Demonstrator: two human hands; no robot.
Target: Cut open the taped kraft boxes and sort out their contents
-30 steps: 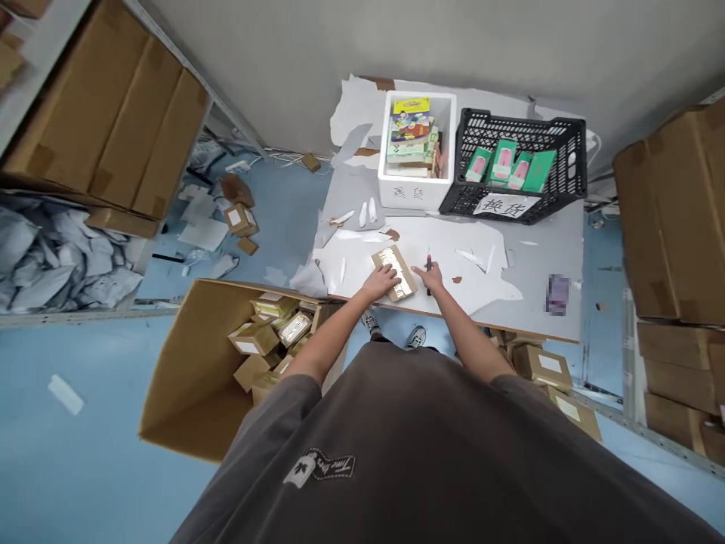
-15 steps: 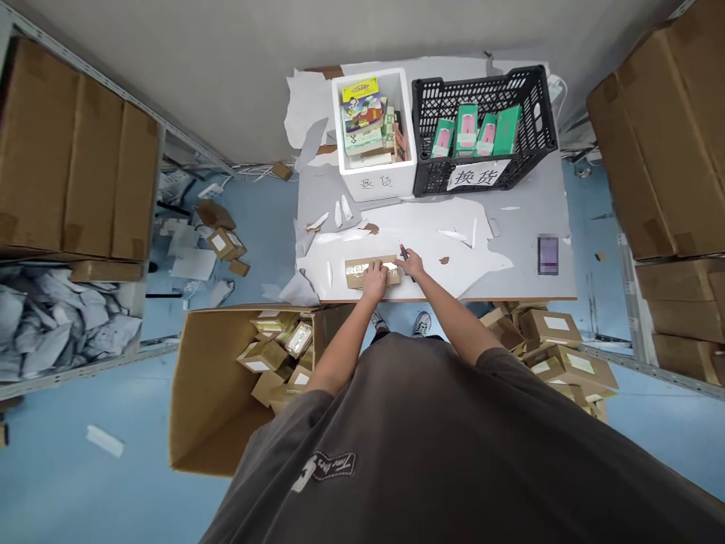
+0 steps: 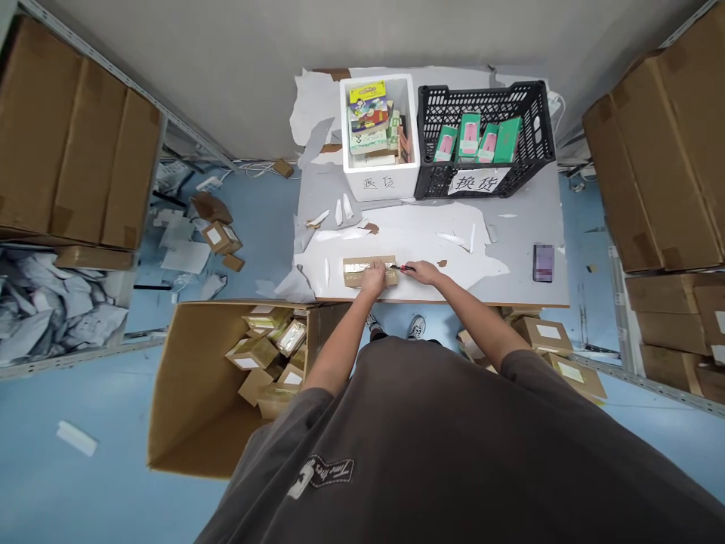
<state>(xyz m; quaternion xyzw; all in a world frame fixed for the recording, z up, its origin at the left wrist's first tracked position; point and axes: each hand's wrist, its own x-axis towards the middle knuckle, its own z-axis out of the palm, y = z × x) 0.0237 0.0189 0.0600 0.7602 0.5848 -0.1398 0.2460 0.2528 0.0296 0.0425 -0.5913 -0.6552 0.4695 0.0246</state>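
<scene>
A small taped cardboard box lies near the front edge of the table. My left hand grips it from above, its fingers bent over the top. From the right, my right hand is closed round a red and black utility knife. The knife's tip points left and meets the taped top at the box's right end. Whether the blade has gone into the tape is too small to tell.
At the table's back stand a white bin of small boxes and a black crate with green packages. A phone lies at right. Paper scraps litter the surface. A large carton of parcels stands at lower left.
The knife has swung from pointing away from me to pointing left, its tip now at the box's right end. My right hand has shifted slightly right. My left hand stays on the box.
</scene>
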